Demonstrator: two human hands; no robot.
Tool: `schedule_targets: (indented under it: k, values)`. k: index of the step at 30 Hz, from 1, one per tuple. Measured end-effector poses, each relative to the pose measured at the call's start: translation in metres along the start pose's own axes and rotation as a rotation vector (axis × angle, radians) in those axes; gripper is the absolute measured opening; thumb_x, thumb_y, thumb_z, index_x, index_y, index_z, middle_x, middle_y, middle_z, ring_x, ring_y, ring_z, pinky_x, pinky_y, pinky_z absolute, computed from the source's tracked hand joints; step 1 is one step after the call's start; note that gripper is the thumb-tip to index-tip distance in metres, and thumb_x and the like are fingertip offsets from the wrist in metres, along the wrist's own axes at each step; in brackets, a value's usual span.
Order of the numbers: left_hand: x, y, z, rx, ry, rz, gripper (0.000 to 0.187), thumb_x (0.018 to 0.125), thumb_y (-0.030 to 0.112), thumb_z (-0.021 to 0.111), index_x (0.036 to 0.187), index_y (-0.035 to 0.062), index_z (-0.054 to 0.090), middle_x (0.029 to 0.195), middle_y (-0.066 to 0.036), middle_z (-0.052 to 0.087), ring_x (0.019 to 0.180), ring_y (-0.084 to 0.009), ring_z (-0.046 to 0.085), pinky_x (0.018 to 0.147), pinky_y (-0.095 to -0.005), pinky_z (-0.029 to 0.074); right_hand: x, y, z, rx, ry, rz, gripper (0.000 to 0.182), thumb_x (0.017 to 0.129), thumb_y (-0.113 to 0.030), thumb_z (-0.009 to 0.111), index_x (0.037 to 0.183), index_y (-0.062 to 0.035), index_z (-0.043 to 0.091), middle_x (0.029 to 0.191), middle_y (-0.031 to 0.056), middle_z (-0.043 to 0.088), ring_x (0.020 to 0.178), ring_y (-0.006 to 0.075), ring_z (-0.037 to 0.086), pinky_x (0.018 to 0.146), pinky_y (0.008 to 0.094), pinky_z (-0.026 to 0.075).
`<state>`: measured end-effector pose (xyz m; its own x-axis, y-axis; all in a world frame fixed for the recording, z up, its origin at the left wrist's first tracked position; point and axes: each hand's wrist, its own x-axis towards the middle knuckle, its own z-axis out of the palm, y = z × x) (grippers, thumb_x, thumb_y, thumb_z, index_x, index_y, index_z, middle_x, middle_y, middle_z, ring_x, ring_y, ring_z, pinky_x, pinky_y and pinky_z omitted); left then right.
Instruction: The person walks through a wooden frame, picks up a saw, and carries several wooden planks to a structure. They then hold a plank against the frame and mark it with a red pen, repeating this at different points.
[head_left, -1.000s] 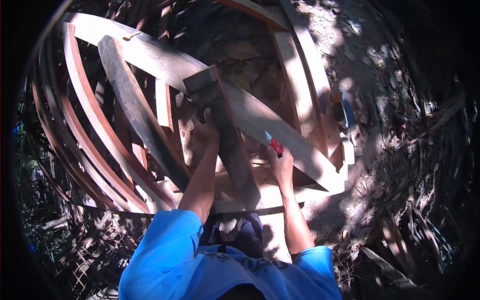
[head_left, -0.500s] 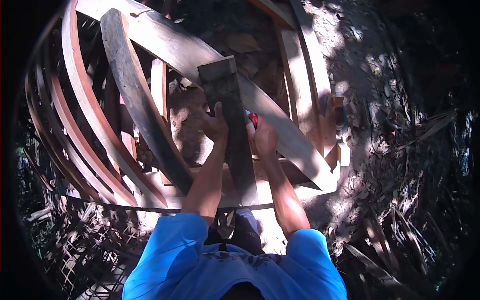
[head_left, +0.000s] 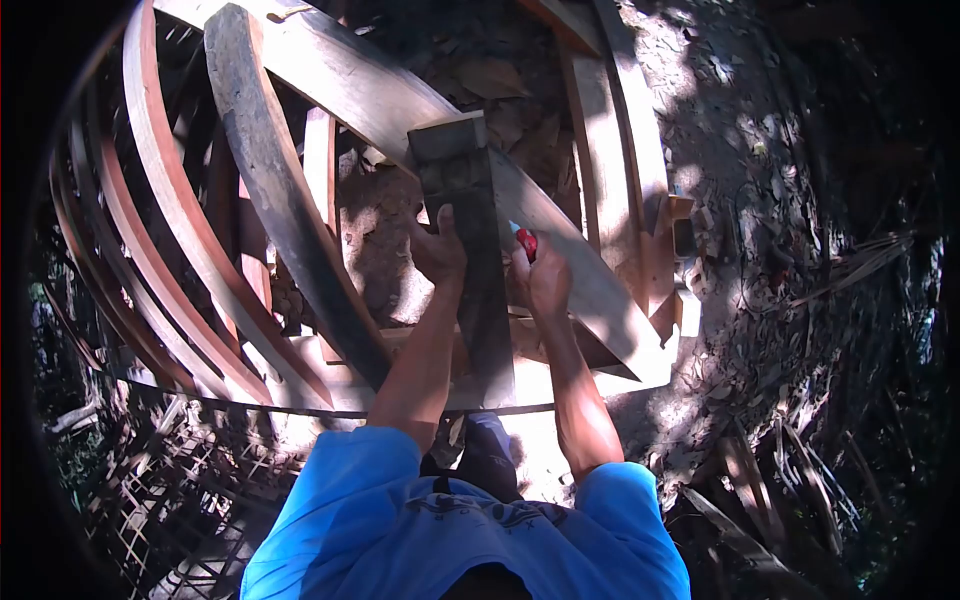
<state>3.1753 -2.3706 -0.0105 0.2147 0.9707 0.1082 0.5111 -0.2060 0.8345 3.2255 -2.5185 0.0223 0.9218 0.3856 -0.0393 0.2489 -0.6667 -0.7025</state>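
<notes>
A dark, weathered wooden plank (head_left: 462, 215) stands in front of me, its cut end facing up. My left hand (head_left: 438, 247) is at the plank's left side, thumb raised along its face, the other fingers mostly hidden. To the right of the plank, my right hand (head_left: 543, 272) is wrapped round a red-handled tool (head_left: 526, 240), whose light tip points toward the plank's right edge. Behind both lies a long pale board (head_left: 350, 85), running diagonally from upper left to lower right.
Several curved wooden ribs (head_left: 165, 170) rise on the left, with a dark thick one (head_left: 275, 190) nearest the middle. Upright timbers (head_left: 603, 150) stand at the right. Leaf-strewn ground (head_left: 735, 260) lies beyond, and a lattice of thin strips (head_left: 150, 490) at lower left.
Both hands and the top of the dark plank have shifted slightly to the right. The red-handled tool has moved right and a little down with my right hand.
</notes>
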Motion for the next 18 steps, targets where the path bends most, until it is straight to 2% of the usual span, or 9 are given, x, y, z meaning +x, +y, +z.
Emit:
schedule_targets:
  k: [8, 11, 14, 18]
  values:
    - [0.000, -0.016, 0.007, 0.003, -0.030, -0.008, 0.086, 0.085, 0.068, 0.056, 0.132, -0.0023, 0.048, 0.123, -0.025, 0.058, 0.115, -0.0416, 0.055, 0.097, -0.0452, 0.043, 0.007, -0.019, -0.001, 0.024, -0.072, -0.028, 0.028, 0.088, -0.029, 0.062, 0.102, -0.0053, 0.060, 0.075, 0.0213, 0.065, 0.070, 0.0417, 0.065, 0.061, 0.0499, 0.050]
    - [0.001, -0.012, 0.004, -0.017, -0.045, 0.003, 0.083, 0.086, 0.066, 0.056, 0.132, -0.0020, 0.049, 0.124, -0.025, 0.058, 0.116, -0.0404, 0.055, 0.097, -0.0449, 0.043, 0.016, -0.023, -0.002, 0.070, -0.102, -0.048, 0.029, 0.089, -0.027, 0.061, 0.106, -0.0036, 0.058, 0.076, 0.0253, 0.063, 0.072, 0.0437, 0.064, 0.063, 0.0507, 0.049]
    - [0.001, -0.007, 0.002, -0.014, -0.049, -0.002, 0.081, 0.086, 0.064, 0.057, 0.132, -0.0018, 0.049, 0.125, -0.025, 0.057, 0.115, -0.0396, 0.056, 0.097, -0.0446, 0.043, 0.019, -0.021, 0.001, 0.034, -0.044, -0.146, 0.025, 0.086, -0.025, 0.064, 0.097, -0.0037, 0.058, 0.071, 0.0217, 0.064, 0.068, 0.0428, 0.064, 0.060, 0.0523, 0.049]
    - [0.000, -0.002, -0.003, 0.048, -0.055, -0.016, 0.078, 0.087, 0.063, 0.057, 0.130, -0.0017, 0.050, 0.123, -0.023, 0.058, 0.114, -0.0387, 0.056, 0.096, -0.0447, 0.043, -0.008, -0.001, 0.002, -0.041, -0.183, -0.138, 0.026, 0.085, -0.026, 0.065, 0.094, -0.0028, 0.057, 0.072, 0.0221, 0.064, 0.068, 0.0422, 0.064, 0.061, 0.0523, 0.050]
